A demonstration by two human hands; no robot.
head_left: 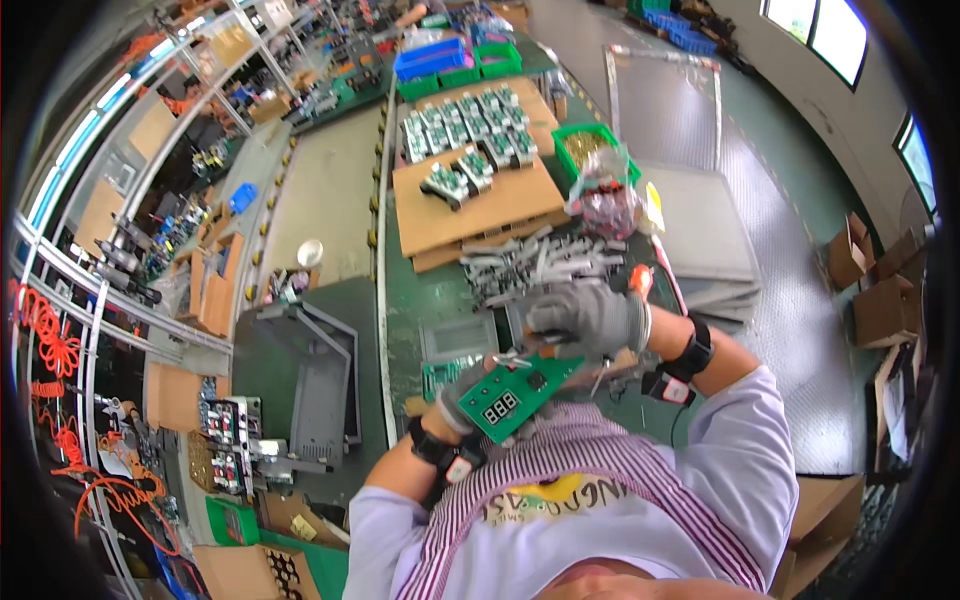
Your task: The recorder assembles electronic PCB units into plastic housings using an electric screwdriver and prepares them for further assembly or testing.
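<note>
My left hand [464,398], in a grey glove, grips the left edge of a green circuit board [520,391]. The board lies tilted in front of my apron, with a three-digit display and a dark square chip facing up. At the board's far end, my right hand [592,318], also gloved, is closed with its fingers curled; what it holds is hidden. A small shiny metal piece [513,361] shows near the board's far edge. Just past the right hand is an orange-red object [641,280], its kind unclear. Beyond the hands lies a pile of grey-and-white strip-like parts [540,264].
Cardboard sheets [420,215] bear rows of white-and-green assemblies [465,125]. A green bin [632,170] of brass-coloured pieces and a plastic bag [608,210] stand at the right. Another green board [440,377] lies left; a grey metal housing [325,390] sits on the left-hand table.
</note>
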